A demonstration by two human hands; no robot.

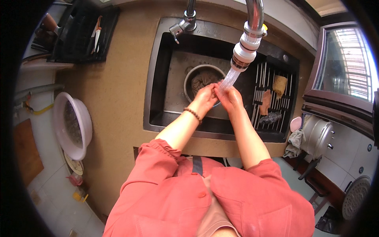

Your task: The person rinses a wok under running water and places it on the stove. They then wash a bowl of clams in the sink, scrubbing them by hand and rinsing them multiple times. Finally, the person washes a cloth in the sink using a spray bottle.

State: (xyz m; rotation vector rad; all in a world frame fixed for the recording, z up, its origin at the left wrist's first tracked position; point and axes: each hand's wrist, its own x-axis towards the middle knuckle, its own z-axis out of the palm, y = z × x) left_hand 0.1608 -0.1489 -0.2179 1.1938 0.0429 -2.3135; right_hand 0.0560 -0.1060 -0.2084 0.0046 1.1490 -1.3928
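Both of my hands are over the sink (177, 71), under the running tap. My left hand (206, 96), with a dark bead bracelet (193, 115) on its wrist, touches my right hand (230, 97) at the fingers. Water (229, 80) pours from the white tap filter (243, 52) onto my wet right palm. I see nothing held in either hand; some fingers overlap. Just beyond and below them, a round metal bowl (187, 78) stands on the sink floor. A crumpled brownish cloth (204, 79) lies inside, and my hands hide the bowl's near side.
A rack (257, 100) on the sink's right carries a yellow sponge (279, 84), an orange cloth piece (265, 102) and steel wool (271, 118). A second faucet (182, 26) rises behind the sink. Leftward are a pale basin (86, 118) and a knife (97, 38) on a black tray (78, 32). A metal pot (315, 134) stands right.
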